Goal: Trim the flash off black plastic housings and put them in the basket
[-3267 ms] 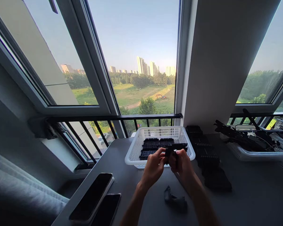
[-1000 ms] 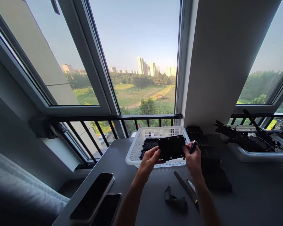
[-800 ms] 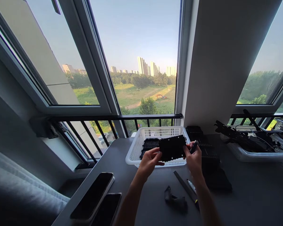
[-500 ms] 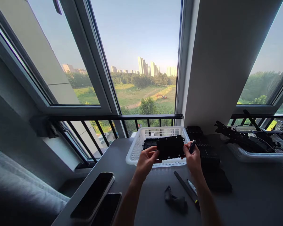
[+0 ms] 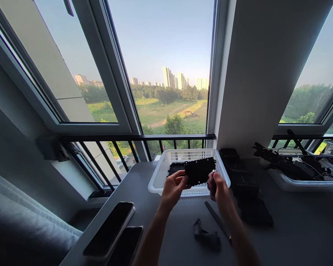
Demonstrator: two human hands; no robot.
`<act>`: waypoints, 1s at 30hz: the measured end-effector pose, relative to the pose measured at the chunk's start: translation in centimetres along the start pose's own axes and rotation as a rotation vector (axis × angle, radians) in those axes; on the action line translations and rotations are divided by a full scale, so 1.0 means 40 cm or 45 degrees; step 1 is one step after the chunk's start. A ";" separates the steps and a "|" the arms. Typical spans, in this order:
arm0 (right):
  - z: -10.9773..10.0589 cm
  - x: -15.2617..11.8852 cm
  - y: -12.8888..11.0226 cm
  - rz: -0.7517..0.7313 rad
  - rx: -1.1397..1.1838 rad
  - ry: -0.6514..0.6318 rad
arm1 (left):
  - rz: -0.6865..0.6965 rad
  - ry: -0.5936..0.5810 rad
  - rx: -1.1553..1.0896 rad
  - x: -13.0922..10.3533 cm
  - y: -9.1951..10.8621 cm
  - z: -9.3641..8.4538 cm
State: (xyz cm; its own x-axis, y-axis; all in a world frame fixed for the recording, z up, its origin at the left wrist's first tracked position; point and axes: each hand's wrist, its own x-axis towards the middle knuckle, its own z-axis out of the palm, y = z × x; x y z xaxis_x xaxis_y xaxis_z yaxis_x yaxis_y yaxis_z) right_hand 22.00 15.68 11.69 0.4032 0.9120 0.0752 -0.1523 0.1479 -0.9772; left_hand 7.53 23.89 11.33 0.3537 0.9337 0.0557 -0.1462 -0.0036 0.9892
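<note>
My left hand (image 5: 173,188) pinches the left edge of a thin black plastic panel (image 5: 199,170), which has small notches along its rim. The panel is raised over a white plastic basket (image 5: 154,180), tilted up at its right end. Closed around a small dark pen-like tool (image 5: 214,171) is my right hand (image 5: 221,188); only the tool's pale end shows, close to the panel's right side. Whether it touches the panel I cannot tell. More black plastic parts (image 5: 174,168) lie inside the basket behind the panel.
Stacked black panels (image 5: 243,178) stand right of the basket. A dark strip (image 5: 215,218) and a crumpled dark piece (image 5: 207,236) lie in front. Two phone-like slabs (image 5: 111,227) rest at left. Another basket (image 5: 290,184) at right holds black parts and cables.
My right hand has let go of the panel's right edge, shifted left and turned the pen-like tool toward the panel. My left hand keeps its grip. The forearm now covers a marker.
</note>
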 end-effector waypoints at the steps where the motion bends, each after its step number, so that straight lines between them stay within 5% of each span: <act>1: 0.016 -0.004 0.002 0.112 0.093 -0.125 | 0.018 -0.024 0.012 -0.001 -0.001 0.002; 5: 0.065 -0.010 0.010 0.386 0.350 -0.464 | 0.095 -0.102 0.120 -0.006 0.000 0.010; 9: 0.073 -0.006 0.012 0.514 0.488 -0.632 | 0.135 -0.114 0.217 -0.012 0.004 0.016; 30: 0.044 0.016 0.017 0.718 0.769 -0.732 | 0.257 -0.161 0.431 -0.011 -0.008 0.011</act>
State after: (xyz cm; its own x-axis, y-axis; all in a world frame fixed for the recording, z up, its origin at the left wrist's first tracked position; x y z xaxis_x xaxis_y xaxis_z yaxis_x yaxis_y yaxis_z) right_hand 20.59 17.04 11.43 -0.3415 0.9312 -0.1274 -0.6827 -0.3389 -0.6473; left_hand 7.82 23.32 11.04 0.4625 0.8512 0.2482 0.0804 -0.3190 0.9443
